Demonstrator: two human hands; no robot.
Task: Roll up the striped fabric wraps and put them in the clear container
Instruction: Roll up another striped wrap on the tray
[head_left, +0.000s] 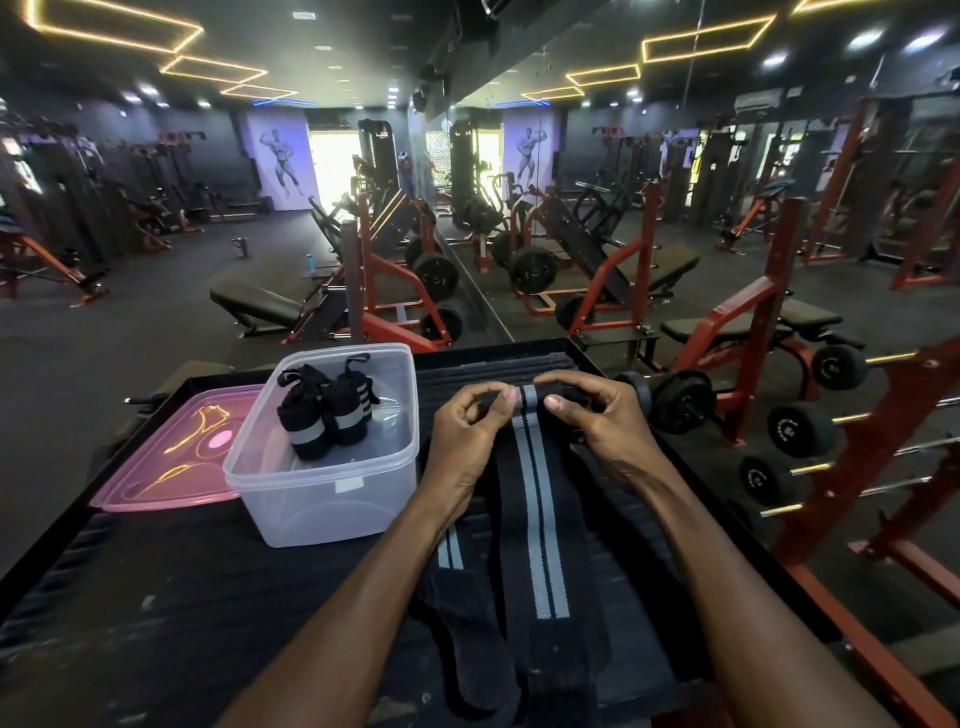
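Fingers (488, 402) of my left hand (465, 441) and right hand (597, 421) pinch shut on the far, rolled end of the striped wrap (540, 519) at centre frame; its length runs down the dark tabletop (182, 597) toward me. Left of it, the clear container (322, 499) holds two rolled wraps (327, 413), beside a pink lid (171, 457).

**One head-worn view, looking forward and down over the black tray**

A single wide-angle camera sits on the person's head and faces forward and down. The black tray (156, 597) fills the lower frame, close beneath the lens, with both forearms entering from the bottom edge. Beyond the tray's far edge the view reaches deep into a gym hall, its lines curved by the lens. No second view exists to share anything
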